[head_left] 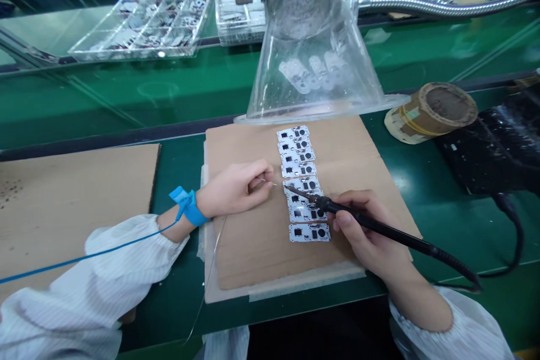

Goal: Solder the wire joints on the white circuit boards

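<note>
Several small white circuit boards (309, 232) lie in a column on a brown cardboard sheet (248, 253). My left hand (242, 185), with a blue strap (194, 209) round its wrist, pinches a thin solder wire (216, 239) just left of the boards. The wire's end points towards a board near the middle of the column. From the right, my right hand (365, 228) grips a black soldering iron (390, 230), whose tip reaches the left edge of that same board. Whether tip and wire touch is too small to tell.
A clear fume hood (316, 84) hangs just beyond the boards. At right stand a round brown container (439, 109) and a black device (485, 152). Parts trays (147, 19) sit on the back shelf. Another cardboard sheet (84, 191) lies left. Another person's hand shows at top right.
</note>
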{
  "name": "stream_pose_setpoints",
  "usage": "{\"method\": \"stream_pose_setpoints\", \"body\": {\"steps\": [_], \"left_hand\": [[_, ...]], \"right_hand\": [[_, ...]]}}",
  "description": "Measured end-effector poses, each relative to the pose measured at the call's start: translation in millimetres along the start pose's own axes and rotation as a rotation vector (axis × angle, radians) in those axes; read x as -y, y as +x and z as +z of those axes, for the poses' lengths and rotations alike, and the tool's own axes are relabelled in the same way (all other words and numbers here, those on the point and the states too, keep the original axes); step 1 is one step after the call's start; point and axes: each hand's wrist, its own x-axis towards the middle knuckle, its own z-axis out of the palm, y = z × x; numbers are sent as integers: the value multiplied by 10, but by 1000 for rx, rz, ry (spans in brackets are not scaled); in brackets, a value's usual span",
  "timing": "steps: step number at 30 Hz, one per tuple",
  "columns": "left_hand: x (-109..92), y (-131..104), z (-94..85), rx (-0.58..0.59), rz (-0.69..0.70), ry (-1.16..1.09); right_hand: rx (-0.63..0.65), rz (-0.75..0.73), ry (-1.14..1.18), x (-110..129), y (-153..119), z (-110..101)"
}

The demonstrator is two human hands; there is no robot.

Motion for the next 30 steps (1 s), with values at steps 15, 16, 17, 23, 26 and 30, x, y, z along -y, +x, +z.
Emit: {"method": "stream_pose_setpoints", "body": {"steps": [15, 16, 17, 23, 26, 30], "left_hand": [[-22, 38, 11, 11, -53, 27], [-21, 39, 13, 14, -53, 29], [-19, 40, 15, 14, -53, 30], [-21, 46, 27, -2, -66, 25], [-27, 56, 34, -5, -85, 30], [-29, 67, 37, 3, -93, 37]], "right_hand": [[24, 20, -3, 39, 40, 10], [25, 19, -5, 36, 42, 11], [23, 20, -5, 30, 42, 13], [12, 36, 7, 9, 52, 16], [19, 32, -8, 34, 67, 11], [13, 29, 14, 33, 78, 17]]}}
